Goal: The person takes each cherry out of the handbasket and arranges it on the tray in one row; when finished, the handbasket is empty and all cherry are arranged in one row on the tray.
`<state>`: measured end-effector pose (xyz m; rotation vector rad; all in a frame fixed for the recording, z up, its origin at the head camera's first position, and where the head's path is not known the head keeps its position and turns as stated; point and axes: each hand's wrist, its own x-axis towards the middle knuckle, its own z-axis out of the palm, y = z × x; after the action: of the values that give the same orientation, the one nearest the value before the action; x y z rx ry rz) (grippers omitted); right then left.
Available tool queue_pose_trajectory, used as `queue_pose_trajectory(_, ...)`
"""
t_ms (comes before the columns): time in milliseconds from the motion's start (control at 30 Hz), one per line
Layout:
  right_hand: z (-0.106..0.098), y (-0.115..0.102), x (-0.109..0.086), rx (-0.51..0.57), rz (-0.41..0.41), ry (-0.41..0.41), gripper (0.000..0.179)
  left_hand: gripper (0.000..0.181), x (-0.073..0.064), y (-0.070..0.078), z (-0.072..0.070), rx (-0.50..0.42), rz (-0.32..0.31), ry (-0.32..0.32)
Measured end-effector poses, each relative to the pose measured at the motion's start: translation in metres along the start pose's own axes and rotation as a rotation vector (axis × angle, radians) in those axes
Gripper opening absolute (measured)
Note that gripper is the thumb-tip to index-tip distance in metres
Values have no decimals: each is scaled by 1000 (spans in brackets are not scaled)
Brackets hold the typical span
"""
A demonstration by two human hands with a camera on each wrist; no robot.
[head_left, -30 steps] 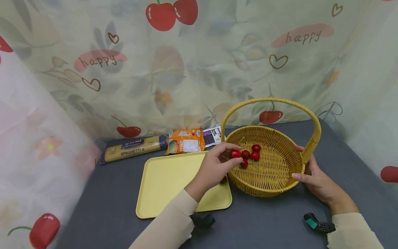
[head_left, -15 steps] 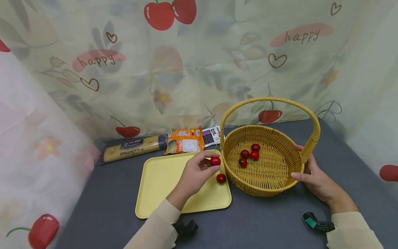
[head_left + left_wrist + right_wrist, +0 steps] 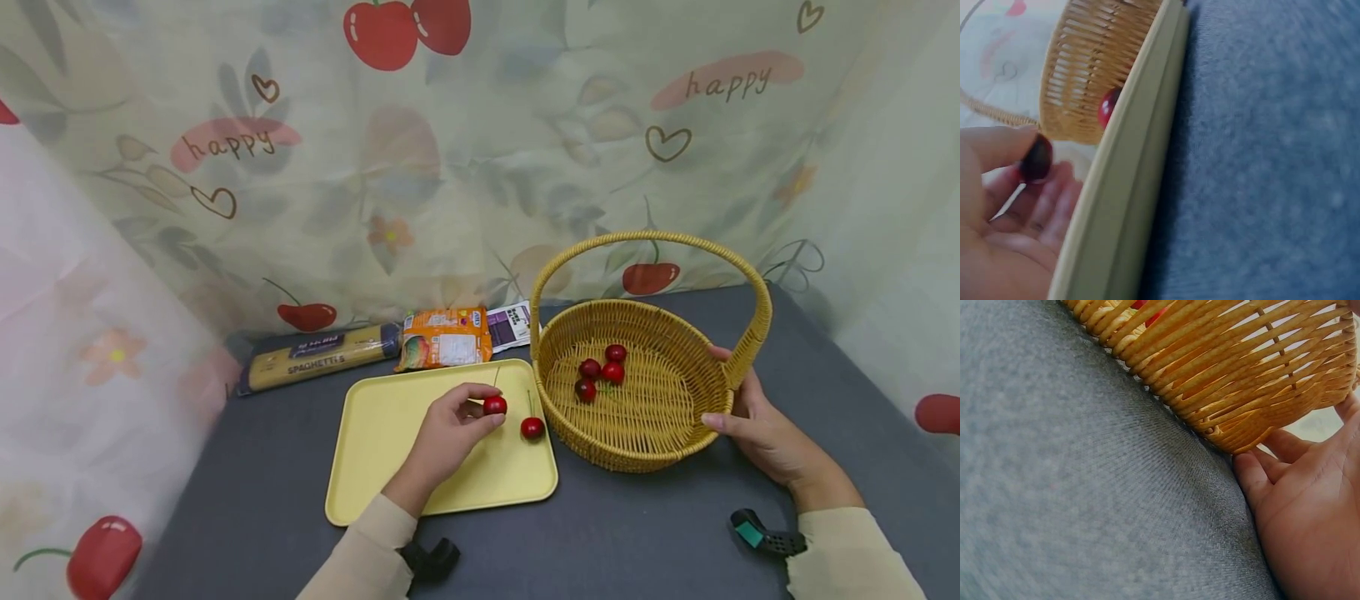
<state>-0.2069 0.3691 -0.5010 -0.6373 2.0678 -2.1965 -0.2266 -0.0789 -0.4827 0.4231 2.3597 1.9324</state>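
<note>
Grip of the left hand [image 3: 444,432]: finger and thumb clamped on one glossy, round, dark-red cherry [image 3: 495,406], over the yellow rectangular tray [image 3: 375,433].
Orientation: its thin stem marks the long axis, pointing up toward the tray's far edge. Count: one held cherry; one loose cherry [image 3: 532,429] at the tray's right end; four more cherries [image 3: 613,373] inside one round, tan wicker basket [image 3: 660,417]. Right hand [image 3: 772,437] grips the basket's right side.

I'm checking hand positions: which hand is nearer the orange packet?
Left. The left hand is over the tray, in front of the orange packet; the right hand is farther off to the right, gripping the basket.
</note>
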Motion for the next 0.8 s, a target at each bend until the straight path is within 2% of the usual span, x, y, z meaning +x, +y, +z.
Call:
queue_pose_trajectory(233, 1, -1, 0, 12, -12, -6, 91, 26, -1, -14, 1, 88, -54, -9)
queue_pose_trajectory(433, 0, -1, -1, 6, -1, 2, 92, 24, -2, -17, 5, 206, -49, -58)
queue_pose_trajectory(600, 0, 0, -1, 6, 0, 4, 91, 22, -3, -17, 6, 283, -22, -72)
queue_pose_trajectory(800, 1, 0, 0, 13, -5, -3, 91, 23, -3, -16, 6, 328, -10, -77)
